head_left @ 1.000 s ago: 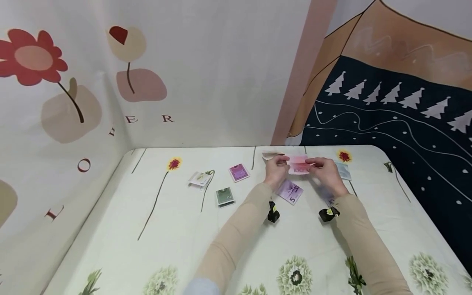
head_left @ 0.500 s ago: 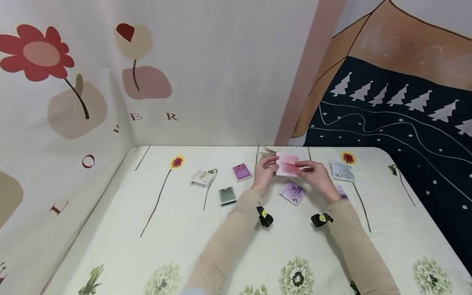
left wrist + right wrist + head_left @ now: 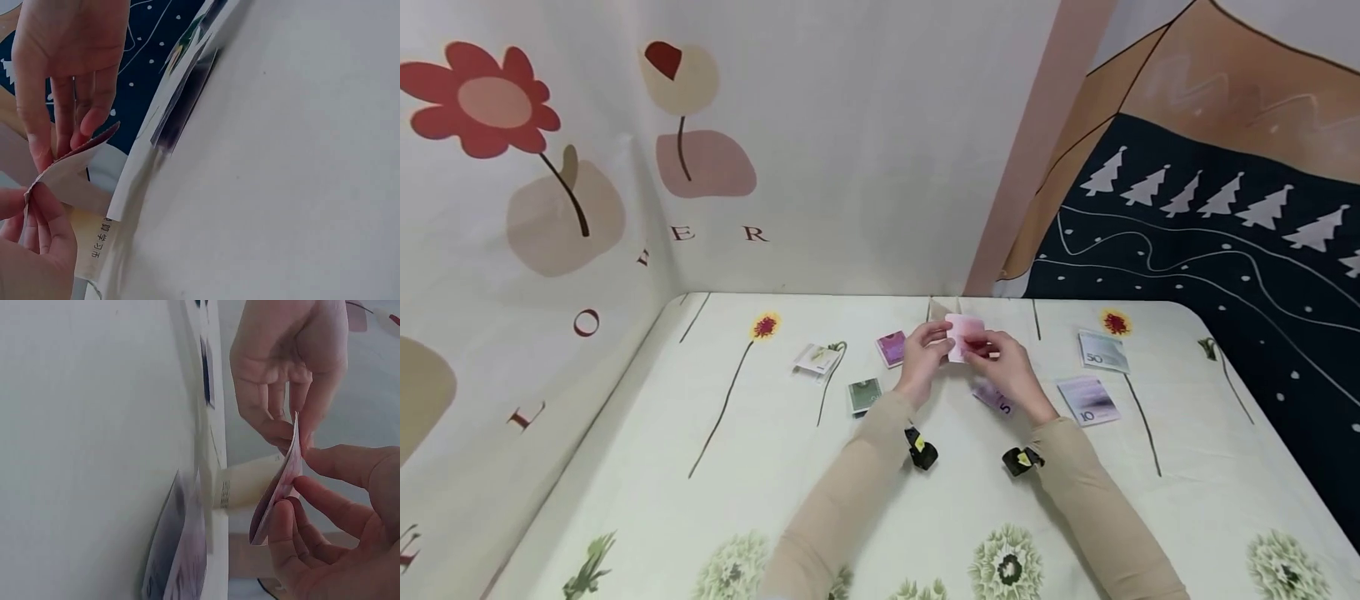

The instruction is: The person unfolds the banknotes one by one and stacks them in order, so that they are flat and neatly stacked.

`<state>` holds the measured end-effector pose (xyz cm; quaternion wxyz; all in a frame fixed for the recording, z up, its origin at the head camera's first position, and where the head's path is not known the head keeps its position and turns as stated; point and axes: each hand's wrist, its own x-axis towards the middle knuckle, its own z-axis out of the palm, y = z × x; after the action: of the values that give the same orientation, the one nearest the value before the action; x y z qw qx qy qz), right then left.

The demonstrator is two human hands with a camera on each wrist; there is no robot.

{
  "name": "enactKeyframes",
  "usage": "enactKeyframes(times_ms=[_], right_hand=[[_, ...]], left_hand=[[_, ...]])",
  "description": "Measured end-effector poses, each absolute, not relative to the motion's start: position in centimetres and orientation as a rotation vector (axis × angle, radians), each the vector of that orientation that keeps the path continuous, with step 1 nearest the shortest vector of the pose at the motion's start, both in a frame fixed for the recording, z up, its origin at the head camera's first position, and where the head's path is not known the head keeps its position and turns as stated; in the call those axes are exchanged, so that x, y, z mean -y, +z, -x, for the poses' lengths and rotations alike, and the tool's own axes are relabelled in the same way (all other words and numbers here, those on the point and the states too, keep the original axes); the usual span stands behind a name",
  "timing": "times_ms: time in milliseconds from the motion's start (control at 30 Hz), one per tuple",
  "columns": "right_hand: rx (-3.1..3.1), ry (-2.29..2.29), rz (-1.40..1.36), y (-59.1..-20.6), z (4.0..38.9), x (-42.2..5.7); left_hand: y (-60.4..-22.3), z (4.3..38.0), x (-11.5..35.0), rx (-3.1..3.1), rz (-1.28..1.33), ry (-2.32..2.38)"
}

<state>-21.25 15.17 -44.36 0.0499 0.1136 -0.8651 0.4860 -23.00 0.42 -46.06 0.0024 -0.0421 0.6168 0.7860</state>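
Both hands hold one pink banknote (image 3: 957, 342) above the far part of the table, and it is bent along its length. My left hand (image 3: 922, 362) pinches its left edge between thumb and fingers. From the other side, my right hand (image 3: 1009, 371) pinches it too; the right wrist view shows its fingertips on the note's face (image 3: 289, 478). A purple banknote marked 5 (image 3: 994, 397) lies under the right hand, partly covered. Behind the pink note stands a folded beige note (image 3: 938, 308), whose printed end (image 3: 94, 244) shows in the left wrist view.
To the right lie a purple 10 note (image 3: 1088, 401) and a blue-grey 50 note (image 3: 1103, 351). Left of the hands are a magenta note (image 3: 891, 348), a green note (image 3: 864, 395) and a pale folded note (image 3: 817, 359). A fabric wall (image 3: 850, 167) rises behind the table.
Both hands have moved left and closer together with the pink banknote, which now shows narrower and bent. The 50 and 10 notes, earlier partly covered by the right arm, are now in full view.
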Motion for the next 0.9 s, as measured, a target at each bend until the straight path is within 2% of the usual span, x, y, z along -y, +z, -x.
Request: enactKeyframes(times_ms=[667, 900], right_hand=[[2.573, 1.623, -0.362, -42.4, 19.7, -12.4], [2.569, 1.703, -0.339, -42.2, 19.3, -11.9]], left_hand=[[-43.2, 20.8, 2.0, -1.978, 0.049, 2.483], [-43.3, 20.2, 2.6, -1.949, 0.021, 2.471]])
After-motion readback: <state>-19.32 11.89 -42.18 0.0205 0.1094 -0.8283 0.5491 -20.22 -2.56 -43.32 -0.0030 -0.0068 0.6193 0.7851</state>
